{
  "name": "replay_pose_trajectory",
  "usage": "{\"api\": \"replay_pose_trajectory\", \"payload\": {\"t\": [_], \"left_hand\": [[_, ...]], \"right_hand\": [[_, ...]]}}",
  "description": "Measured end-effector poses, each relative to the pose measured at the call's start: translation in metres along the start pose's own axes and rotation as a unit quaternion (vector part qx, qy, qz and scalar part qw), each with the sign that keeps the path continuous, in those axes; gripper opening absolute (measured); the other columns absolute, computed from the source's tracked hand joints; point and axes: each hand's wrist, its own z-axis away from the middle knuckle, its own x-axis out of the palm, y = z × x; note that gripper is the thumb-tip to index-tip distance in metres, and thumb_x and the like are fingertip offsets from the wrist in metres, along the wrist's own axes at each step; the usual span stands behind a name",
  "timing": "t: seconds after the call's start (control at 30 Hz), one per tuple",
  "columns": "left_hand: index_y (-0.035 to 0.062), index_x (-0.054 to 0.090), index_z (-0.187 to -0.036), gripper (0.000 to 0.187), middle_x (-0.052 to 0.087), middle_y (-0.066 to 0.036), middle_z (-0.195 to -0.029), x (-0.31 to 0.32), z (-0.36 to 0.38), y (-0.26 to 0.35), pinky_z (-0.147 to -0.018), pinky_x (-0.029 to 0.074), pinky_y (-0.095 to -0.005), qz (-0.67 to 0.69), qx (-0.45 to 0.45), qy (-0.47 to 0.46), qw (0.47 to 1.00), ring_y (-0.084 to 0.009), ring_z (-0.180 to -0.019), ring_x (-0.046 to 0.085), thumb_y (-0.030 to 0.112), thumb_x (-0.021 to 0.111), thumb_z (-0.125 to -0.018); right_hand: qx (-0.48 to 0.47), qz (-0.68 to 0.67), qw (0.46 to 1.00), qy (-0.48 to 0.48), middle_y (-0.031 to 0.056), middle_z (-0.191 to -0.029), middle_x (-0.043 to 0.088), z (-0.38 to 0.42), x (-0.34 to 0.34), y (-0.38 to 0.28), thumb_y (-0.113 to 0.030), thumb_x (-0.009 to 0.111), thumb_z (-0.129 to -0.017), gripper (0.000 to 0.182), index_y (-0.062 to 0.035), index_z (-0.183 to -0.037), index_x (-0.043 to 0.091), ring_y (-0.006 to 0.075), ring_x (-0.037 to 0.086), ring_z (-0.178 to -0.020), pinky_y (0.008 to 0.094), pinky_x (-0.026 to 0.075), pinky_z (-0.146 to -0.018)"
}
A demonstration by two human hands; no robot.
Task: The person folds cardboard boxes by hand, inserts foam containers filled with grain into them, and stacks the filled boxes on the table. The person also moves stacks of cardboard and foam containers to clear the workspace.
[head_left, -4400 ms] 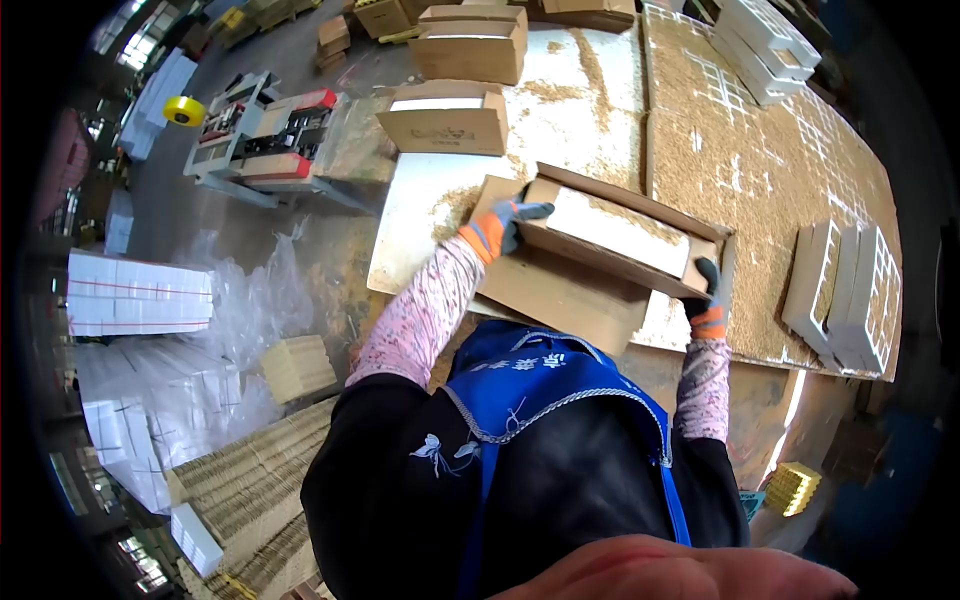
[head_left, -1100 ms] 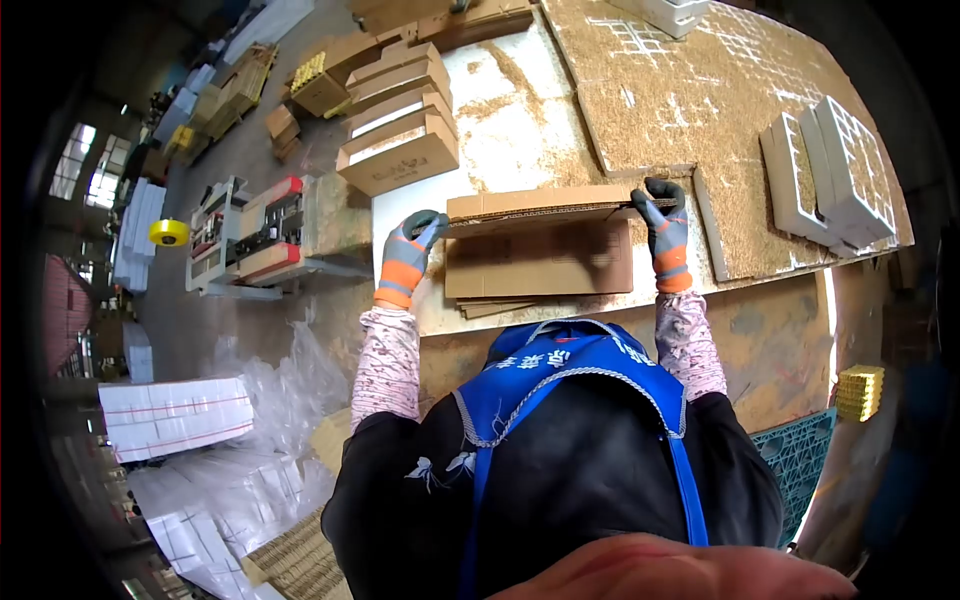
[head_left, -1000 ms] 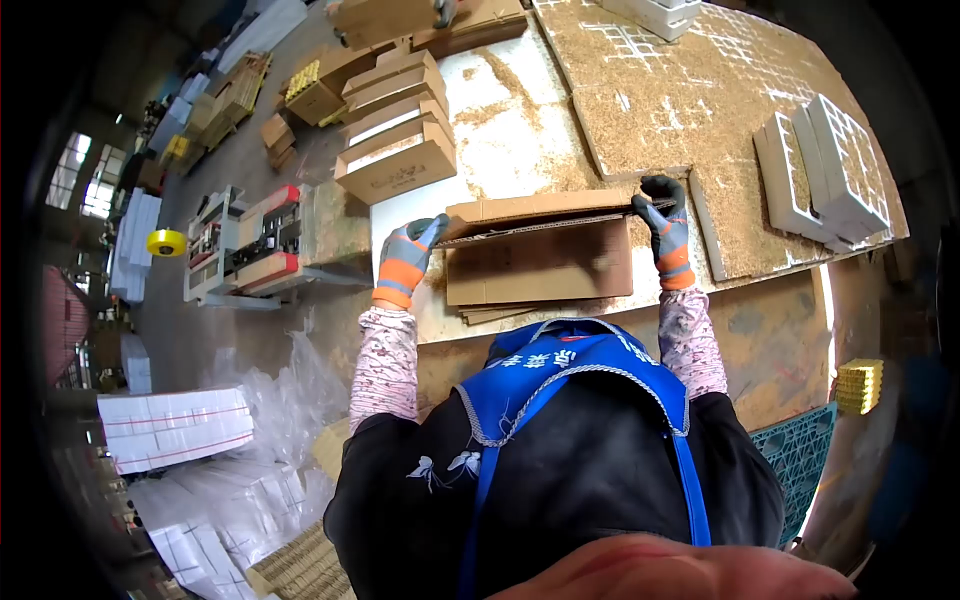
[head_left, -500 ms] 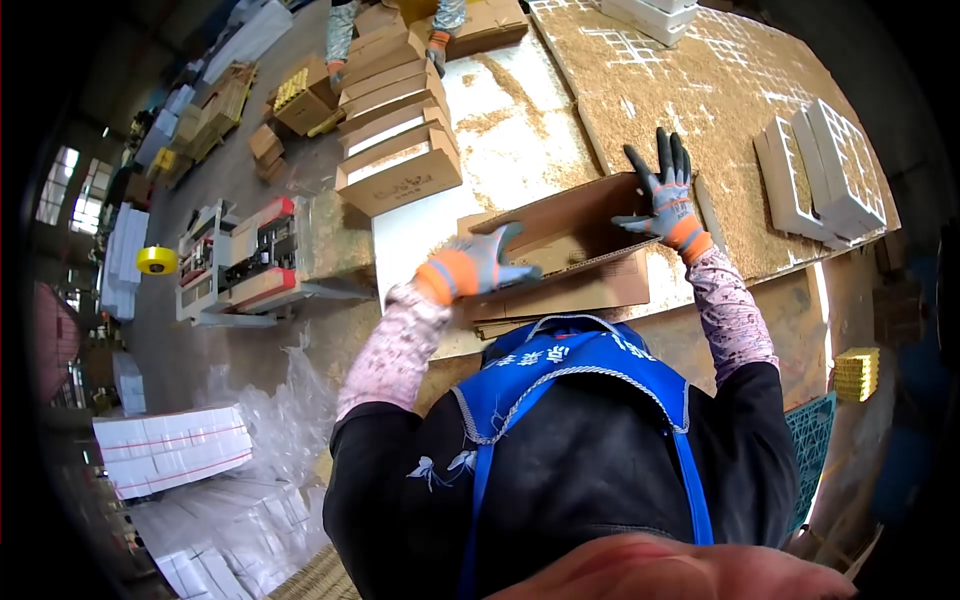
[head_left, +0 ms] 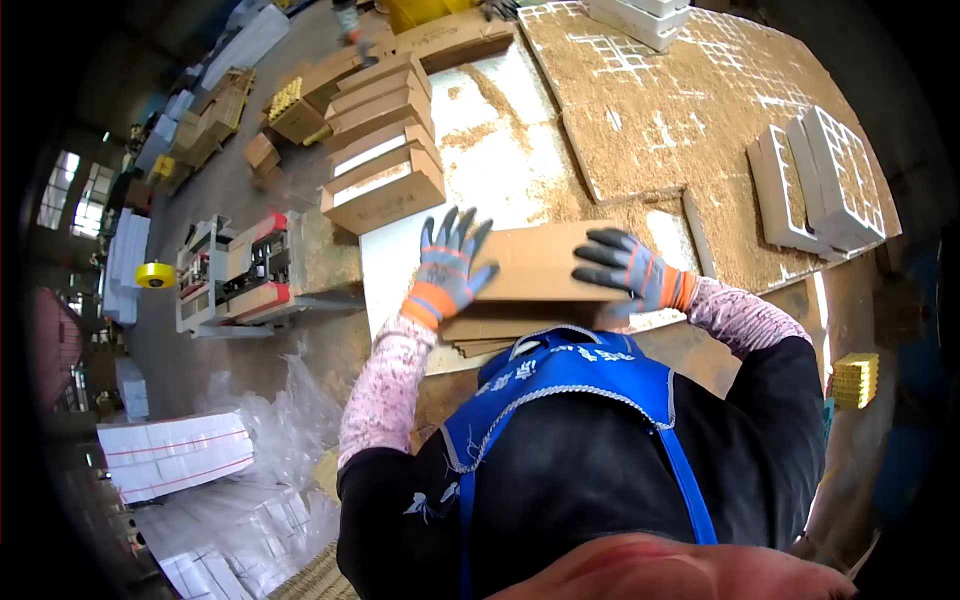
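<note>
Brown cardboard lies in the middle of the frame: a carton (head_left: 545,265) whose long axis runs left to right, nearly level, its plain broad panel turned up toward the camera and a crease running along its length. Its two short ends point to the left and right of the frame — one toward each glove. The left hand (head_left: 447,265) is at the left end, fingers fanned and pointing up the frame, thumb toward the cardboard; the right hand (head_left: 635,270) lies over the right end, fingers spread apart and pointing left. So the carton sits between the two palms, with neither hand closed around it; how firmly they touch it I cannot tell. Just below, flattened cardboard (head_left: 480,329) shows its edges by the blue apron (head_left: 560,385). Open cartons (head_left: 385,190) stand in a row at upper left, while white trays (head_left: 840,180) stand on edge at right — beside a broad brown-filled surface (head_left: 665,110). A taping machine (head_left: 245,265) occupies the left.
</note>
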Motion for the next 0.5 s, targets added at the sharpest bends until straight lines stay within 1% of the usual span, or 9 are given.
{"api": "replay_pose_trajectory", "payload": {"t": [0.1,0.23,0.27,0.3,0.33,0.37,0.4,0.47,0.5], "left_hand": [[0.0139,0.038,-0.134,0.095,0.034,-0.013,-0.138,-0.035,0.010,0.021,-0.105,0.014,-0.0536,0.003,0.056,-0.088,0.995,-0.0300,-0.129,0.027,0.070,0.057,-0.059],[0.0111,0.039,-0.134,0.092,0.041,-0.015,-0.133,-0.041,0.004,0.013,-0.103,0.025,-0.0411,0.068,-0.027,-0.131,0.989,-0.0286,-0.121,0.039,0.061,0.066,-0.061],[0.0079,0.038,-0.134,0.088,0.043,-0.016,-0.131,-0.039,0.007,0.010,-0.101,0.030,-0.0377,0.081,-0.076,-0.139,0.984,-0.0296,-0.119,0.041,0.047,0.072,-0.063],[0.0079,0.038,-0.134,0.088,0.043,-0.016,-0.131,-0.038,0.012,0.005,-0.101,0.030,-0.0377,0.075,-0.076,-0.141,0.984,-0.0296,-0.119,0.041,0.047,0.072,-0.063],[0.0061,0.037,-0.134,0.085,0.043,-0.016,-0.131,-0.036,0.017,0.001,-0.101,0.032,-0.0387,0.223,-0.124,-0.070,0.964,-0.0297,-0.119,0.042,0.041,0.072,-0.065],[0.0043,0.037,-0.134,0.082,0.043,-0.015,-0.131,-0.032,0.024,0.000,-0.101,0.033,-0.0397,0.365,-0.169,0.004,0.916,-0.0297,-0.120,0.042,0.036,0.072,-0.067],[0.0026,0.035,-0.134,0.070,0.045,-0.014,-0.130,-0.019,0.036,0.001,-0.098,0.038,-0.0391,0.539,-0.211,0.058,0.813,-0.0285,-0.116,0.047,0.026,0.066,-0.075],[0.0029,0.037,-0.133,0.059,0.049,-0.013,-0.127,-0.001,0.063,-0.003,-0.091,0.045,-0.0367,0.731,-0.317,0.065,0.601,-0.0257,-0.108,0.053,0.026,0.059,-0.084],[0.0029,0.037,-0.133,0.059,0.049,-0.013,-0.127,0.008,0.076,0.000,-0.091,0.045,-0.0367,0.728,-0.320,0.065,0.602,-0.0257,-0.108,0.053,0.026,0.059,-0.084]], "right_hand": [[-0.088,0.005,0.996,-0.020,0.0147,-0.132,0.042,0.000,-0.003,0.015,-0.051,0.063,-0.070,0.069,-0.0138,-0.126,0.048,0.0370,0.039,-0.121,0.0471,0.034,-0.098],[-0.095,-0.057,0.990,0.087,0.0165,-0.129,0.044,-0.020,-0.004,0.056,-0.049,0.058,-0.078,0.062,-0.0100,-0.125,0.048,0.0350,0.042,-0.119,0.0435,0.036,-0.098],[-0.022,-0.218,0.946,0.238,0.0175,-0.129,0.044,-0.028,0.008,0.067,-0.049,0.055,-0.080,0.062,-0.0078,-0.126,0.047,0.0358,0.042,-0.118,0.0433,0.035,-0.098],[0.052,-0.370,0.848,0.375,0.0185,-0.129,0.044,-0.036,0.029,0.082,-0.050,0.053,-0.082,0.063,-0.0056,-0.127,0.046,0.0365,0.042,-0.117,0.0432,0.035,-0.098],[0.154,-0.376,0.823,0.397,0.0189,-0.130,0.043,-0.038,0.041,0.107,-0.052,0.050,-0.083,0.066,-0.0043,-0.128,0.044,0.0377,0.042,-0.117,0.0430,0.034,-0.098],[0.255,-0.380,0.787,0.413,0.0193,-0.131,0.042,-0.037,0.055,0.139,-0.055,0.047,-0.084,0.069,-0.0029,-0.130,0.042,0.0388,0.041,-0.118,0.0428,0.033,-0.099],[0.370,-0.235,0.821,0.366,0.0179,-0.134,0.041,-0.029,0.081,0.177,-0.054,0.046,-0.084,0.067,-0.0054,-0.130,0.042,0.0369,0.039,-0.121,0.0428,0.032,-0.100],[0.552,0.032,0.810,0.196,0.0154,-0.141,0.032,-0.006,0.134,0.222,-0.056,0.049,-0.082,0.068,-0.0129,-0.133,0.040,0.0342,0.027,-0.130,0.0443,0.024,-0.104],[0.573,0.051,0.810,0.112,0.0143,-0.145,0.025,0.006,0.154,0.233,-0.059,0.048,-0.080,0.070,-0.0189,-0.137,0.036,0.0340,0.020,-0.134,0.0483,0.017,-0.106]]}}
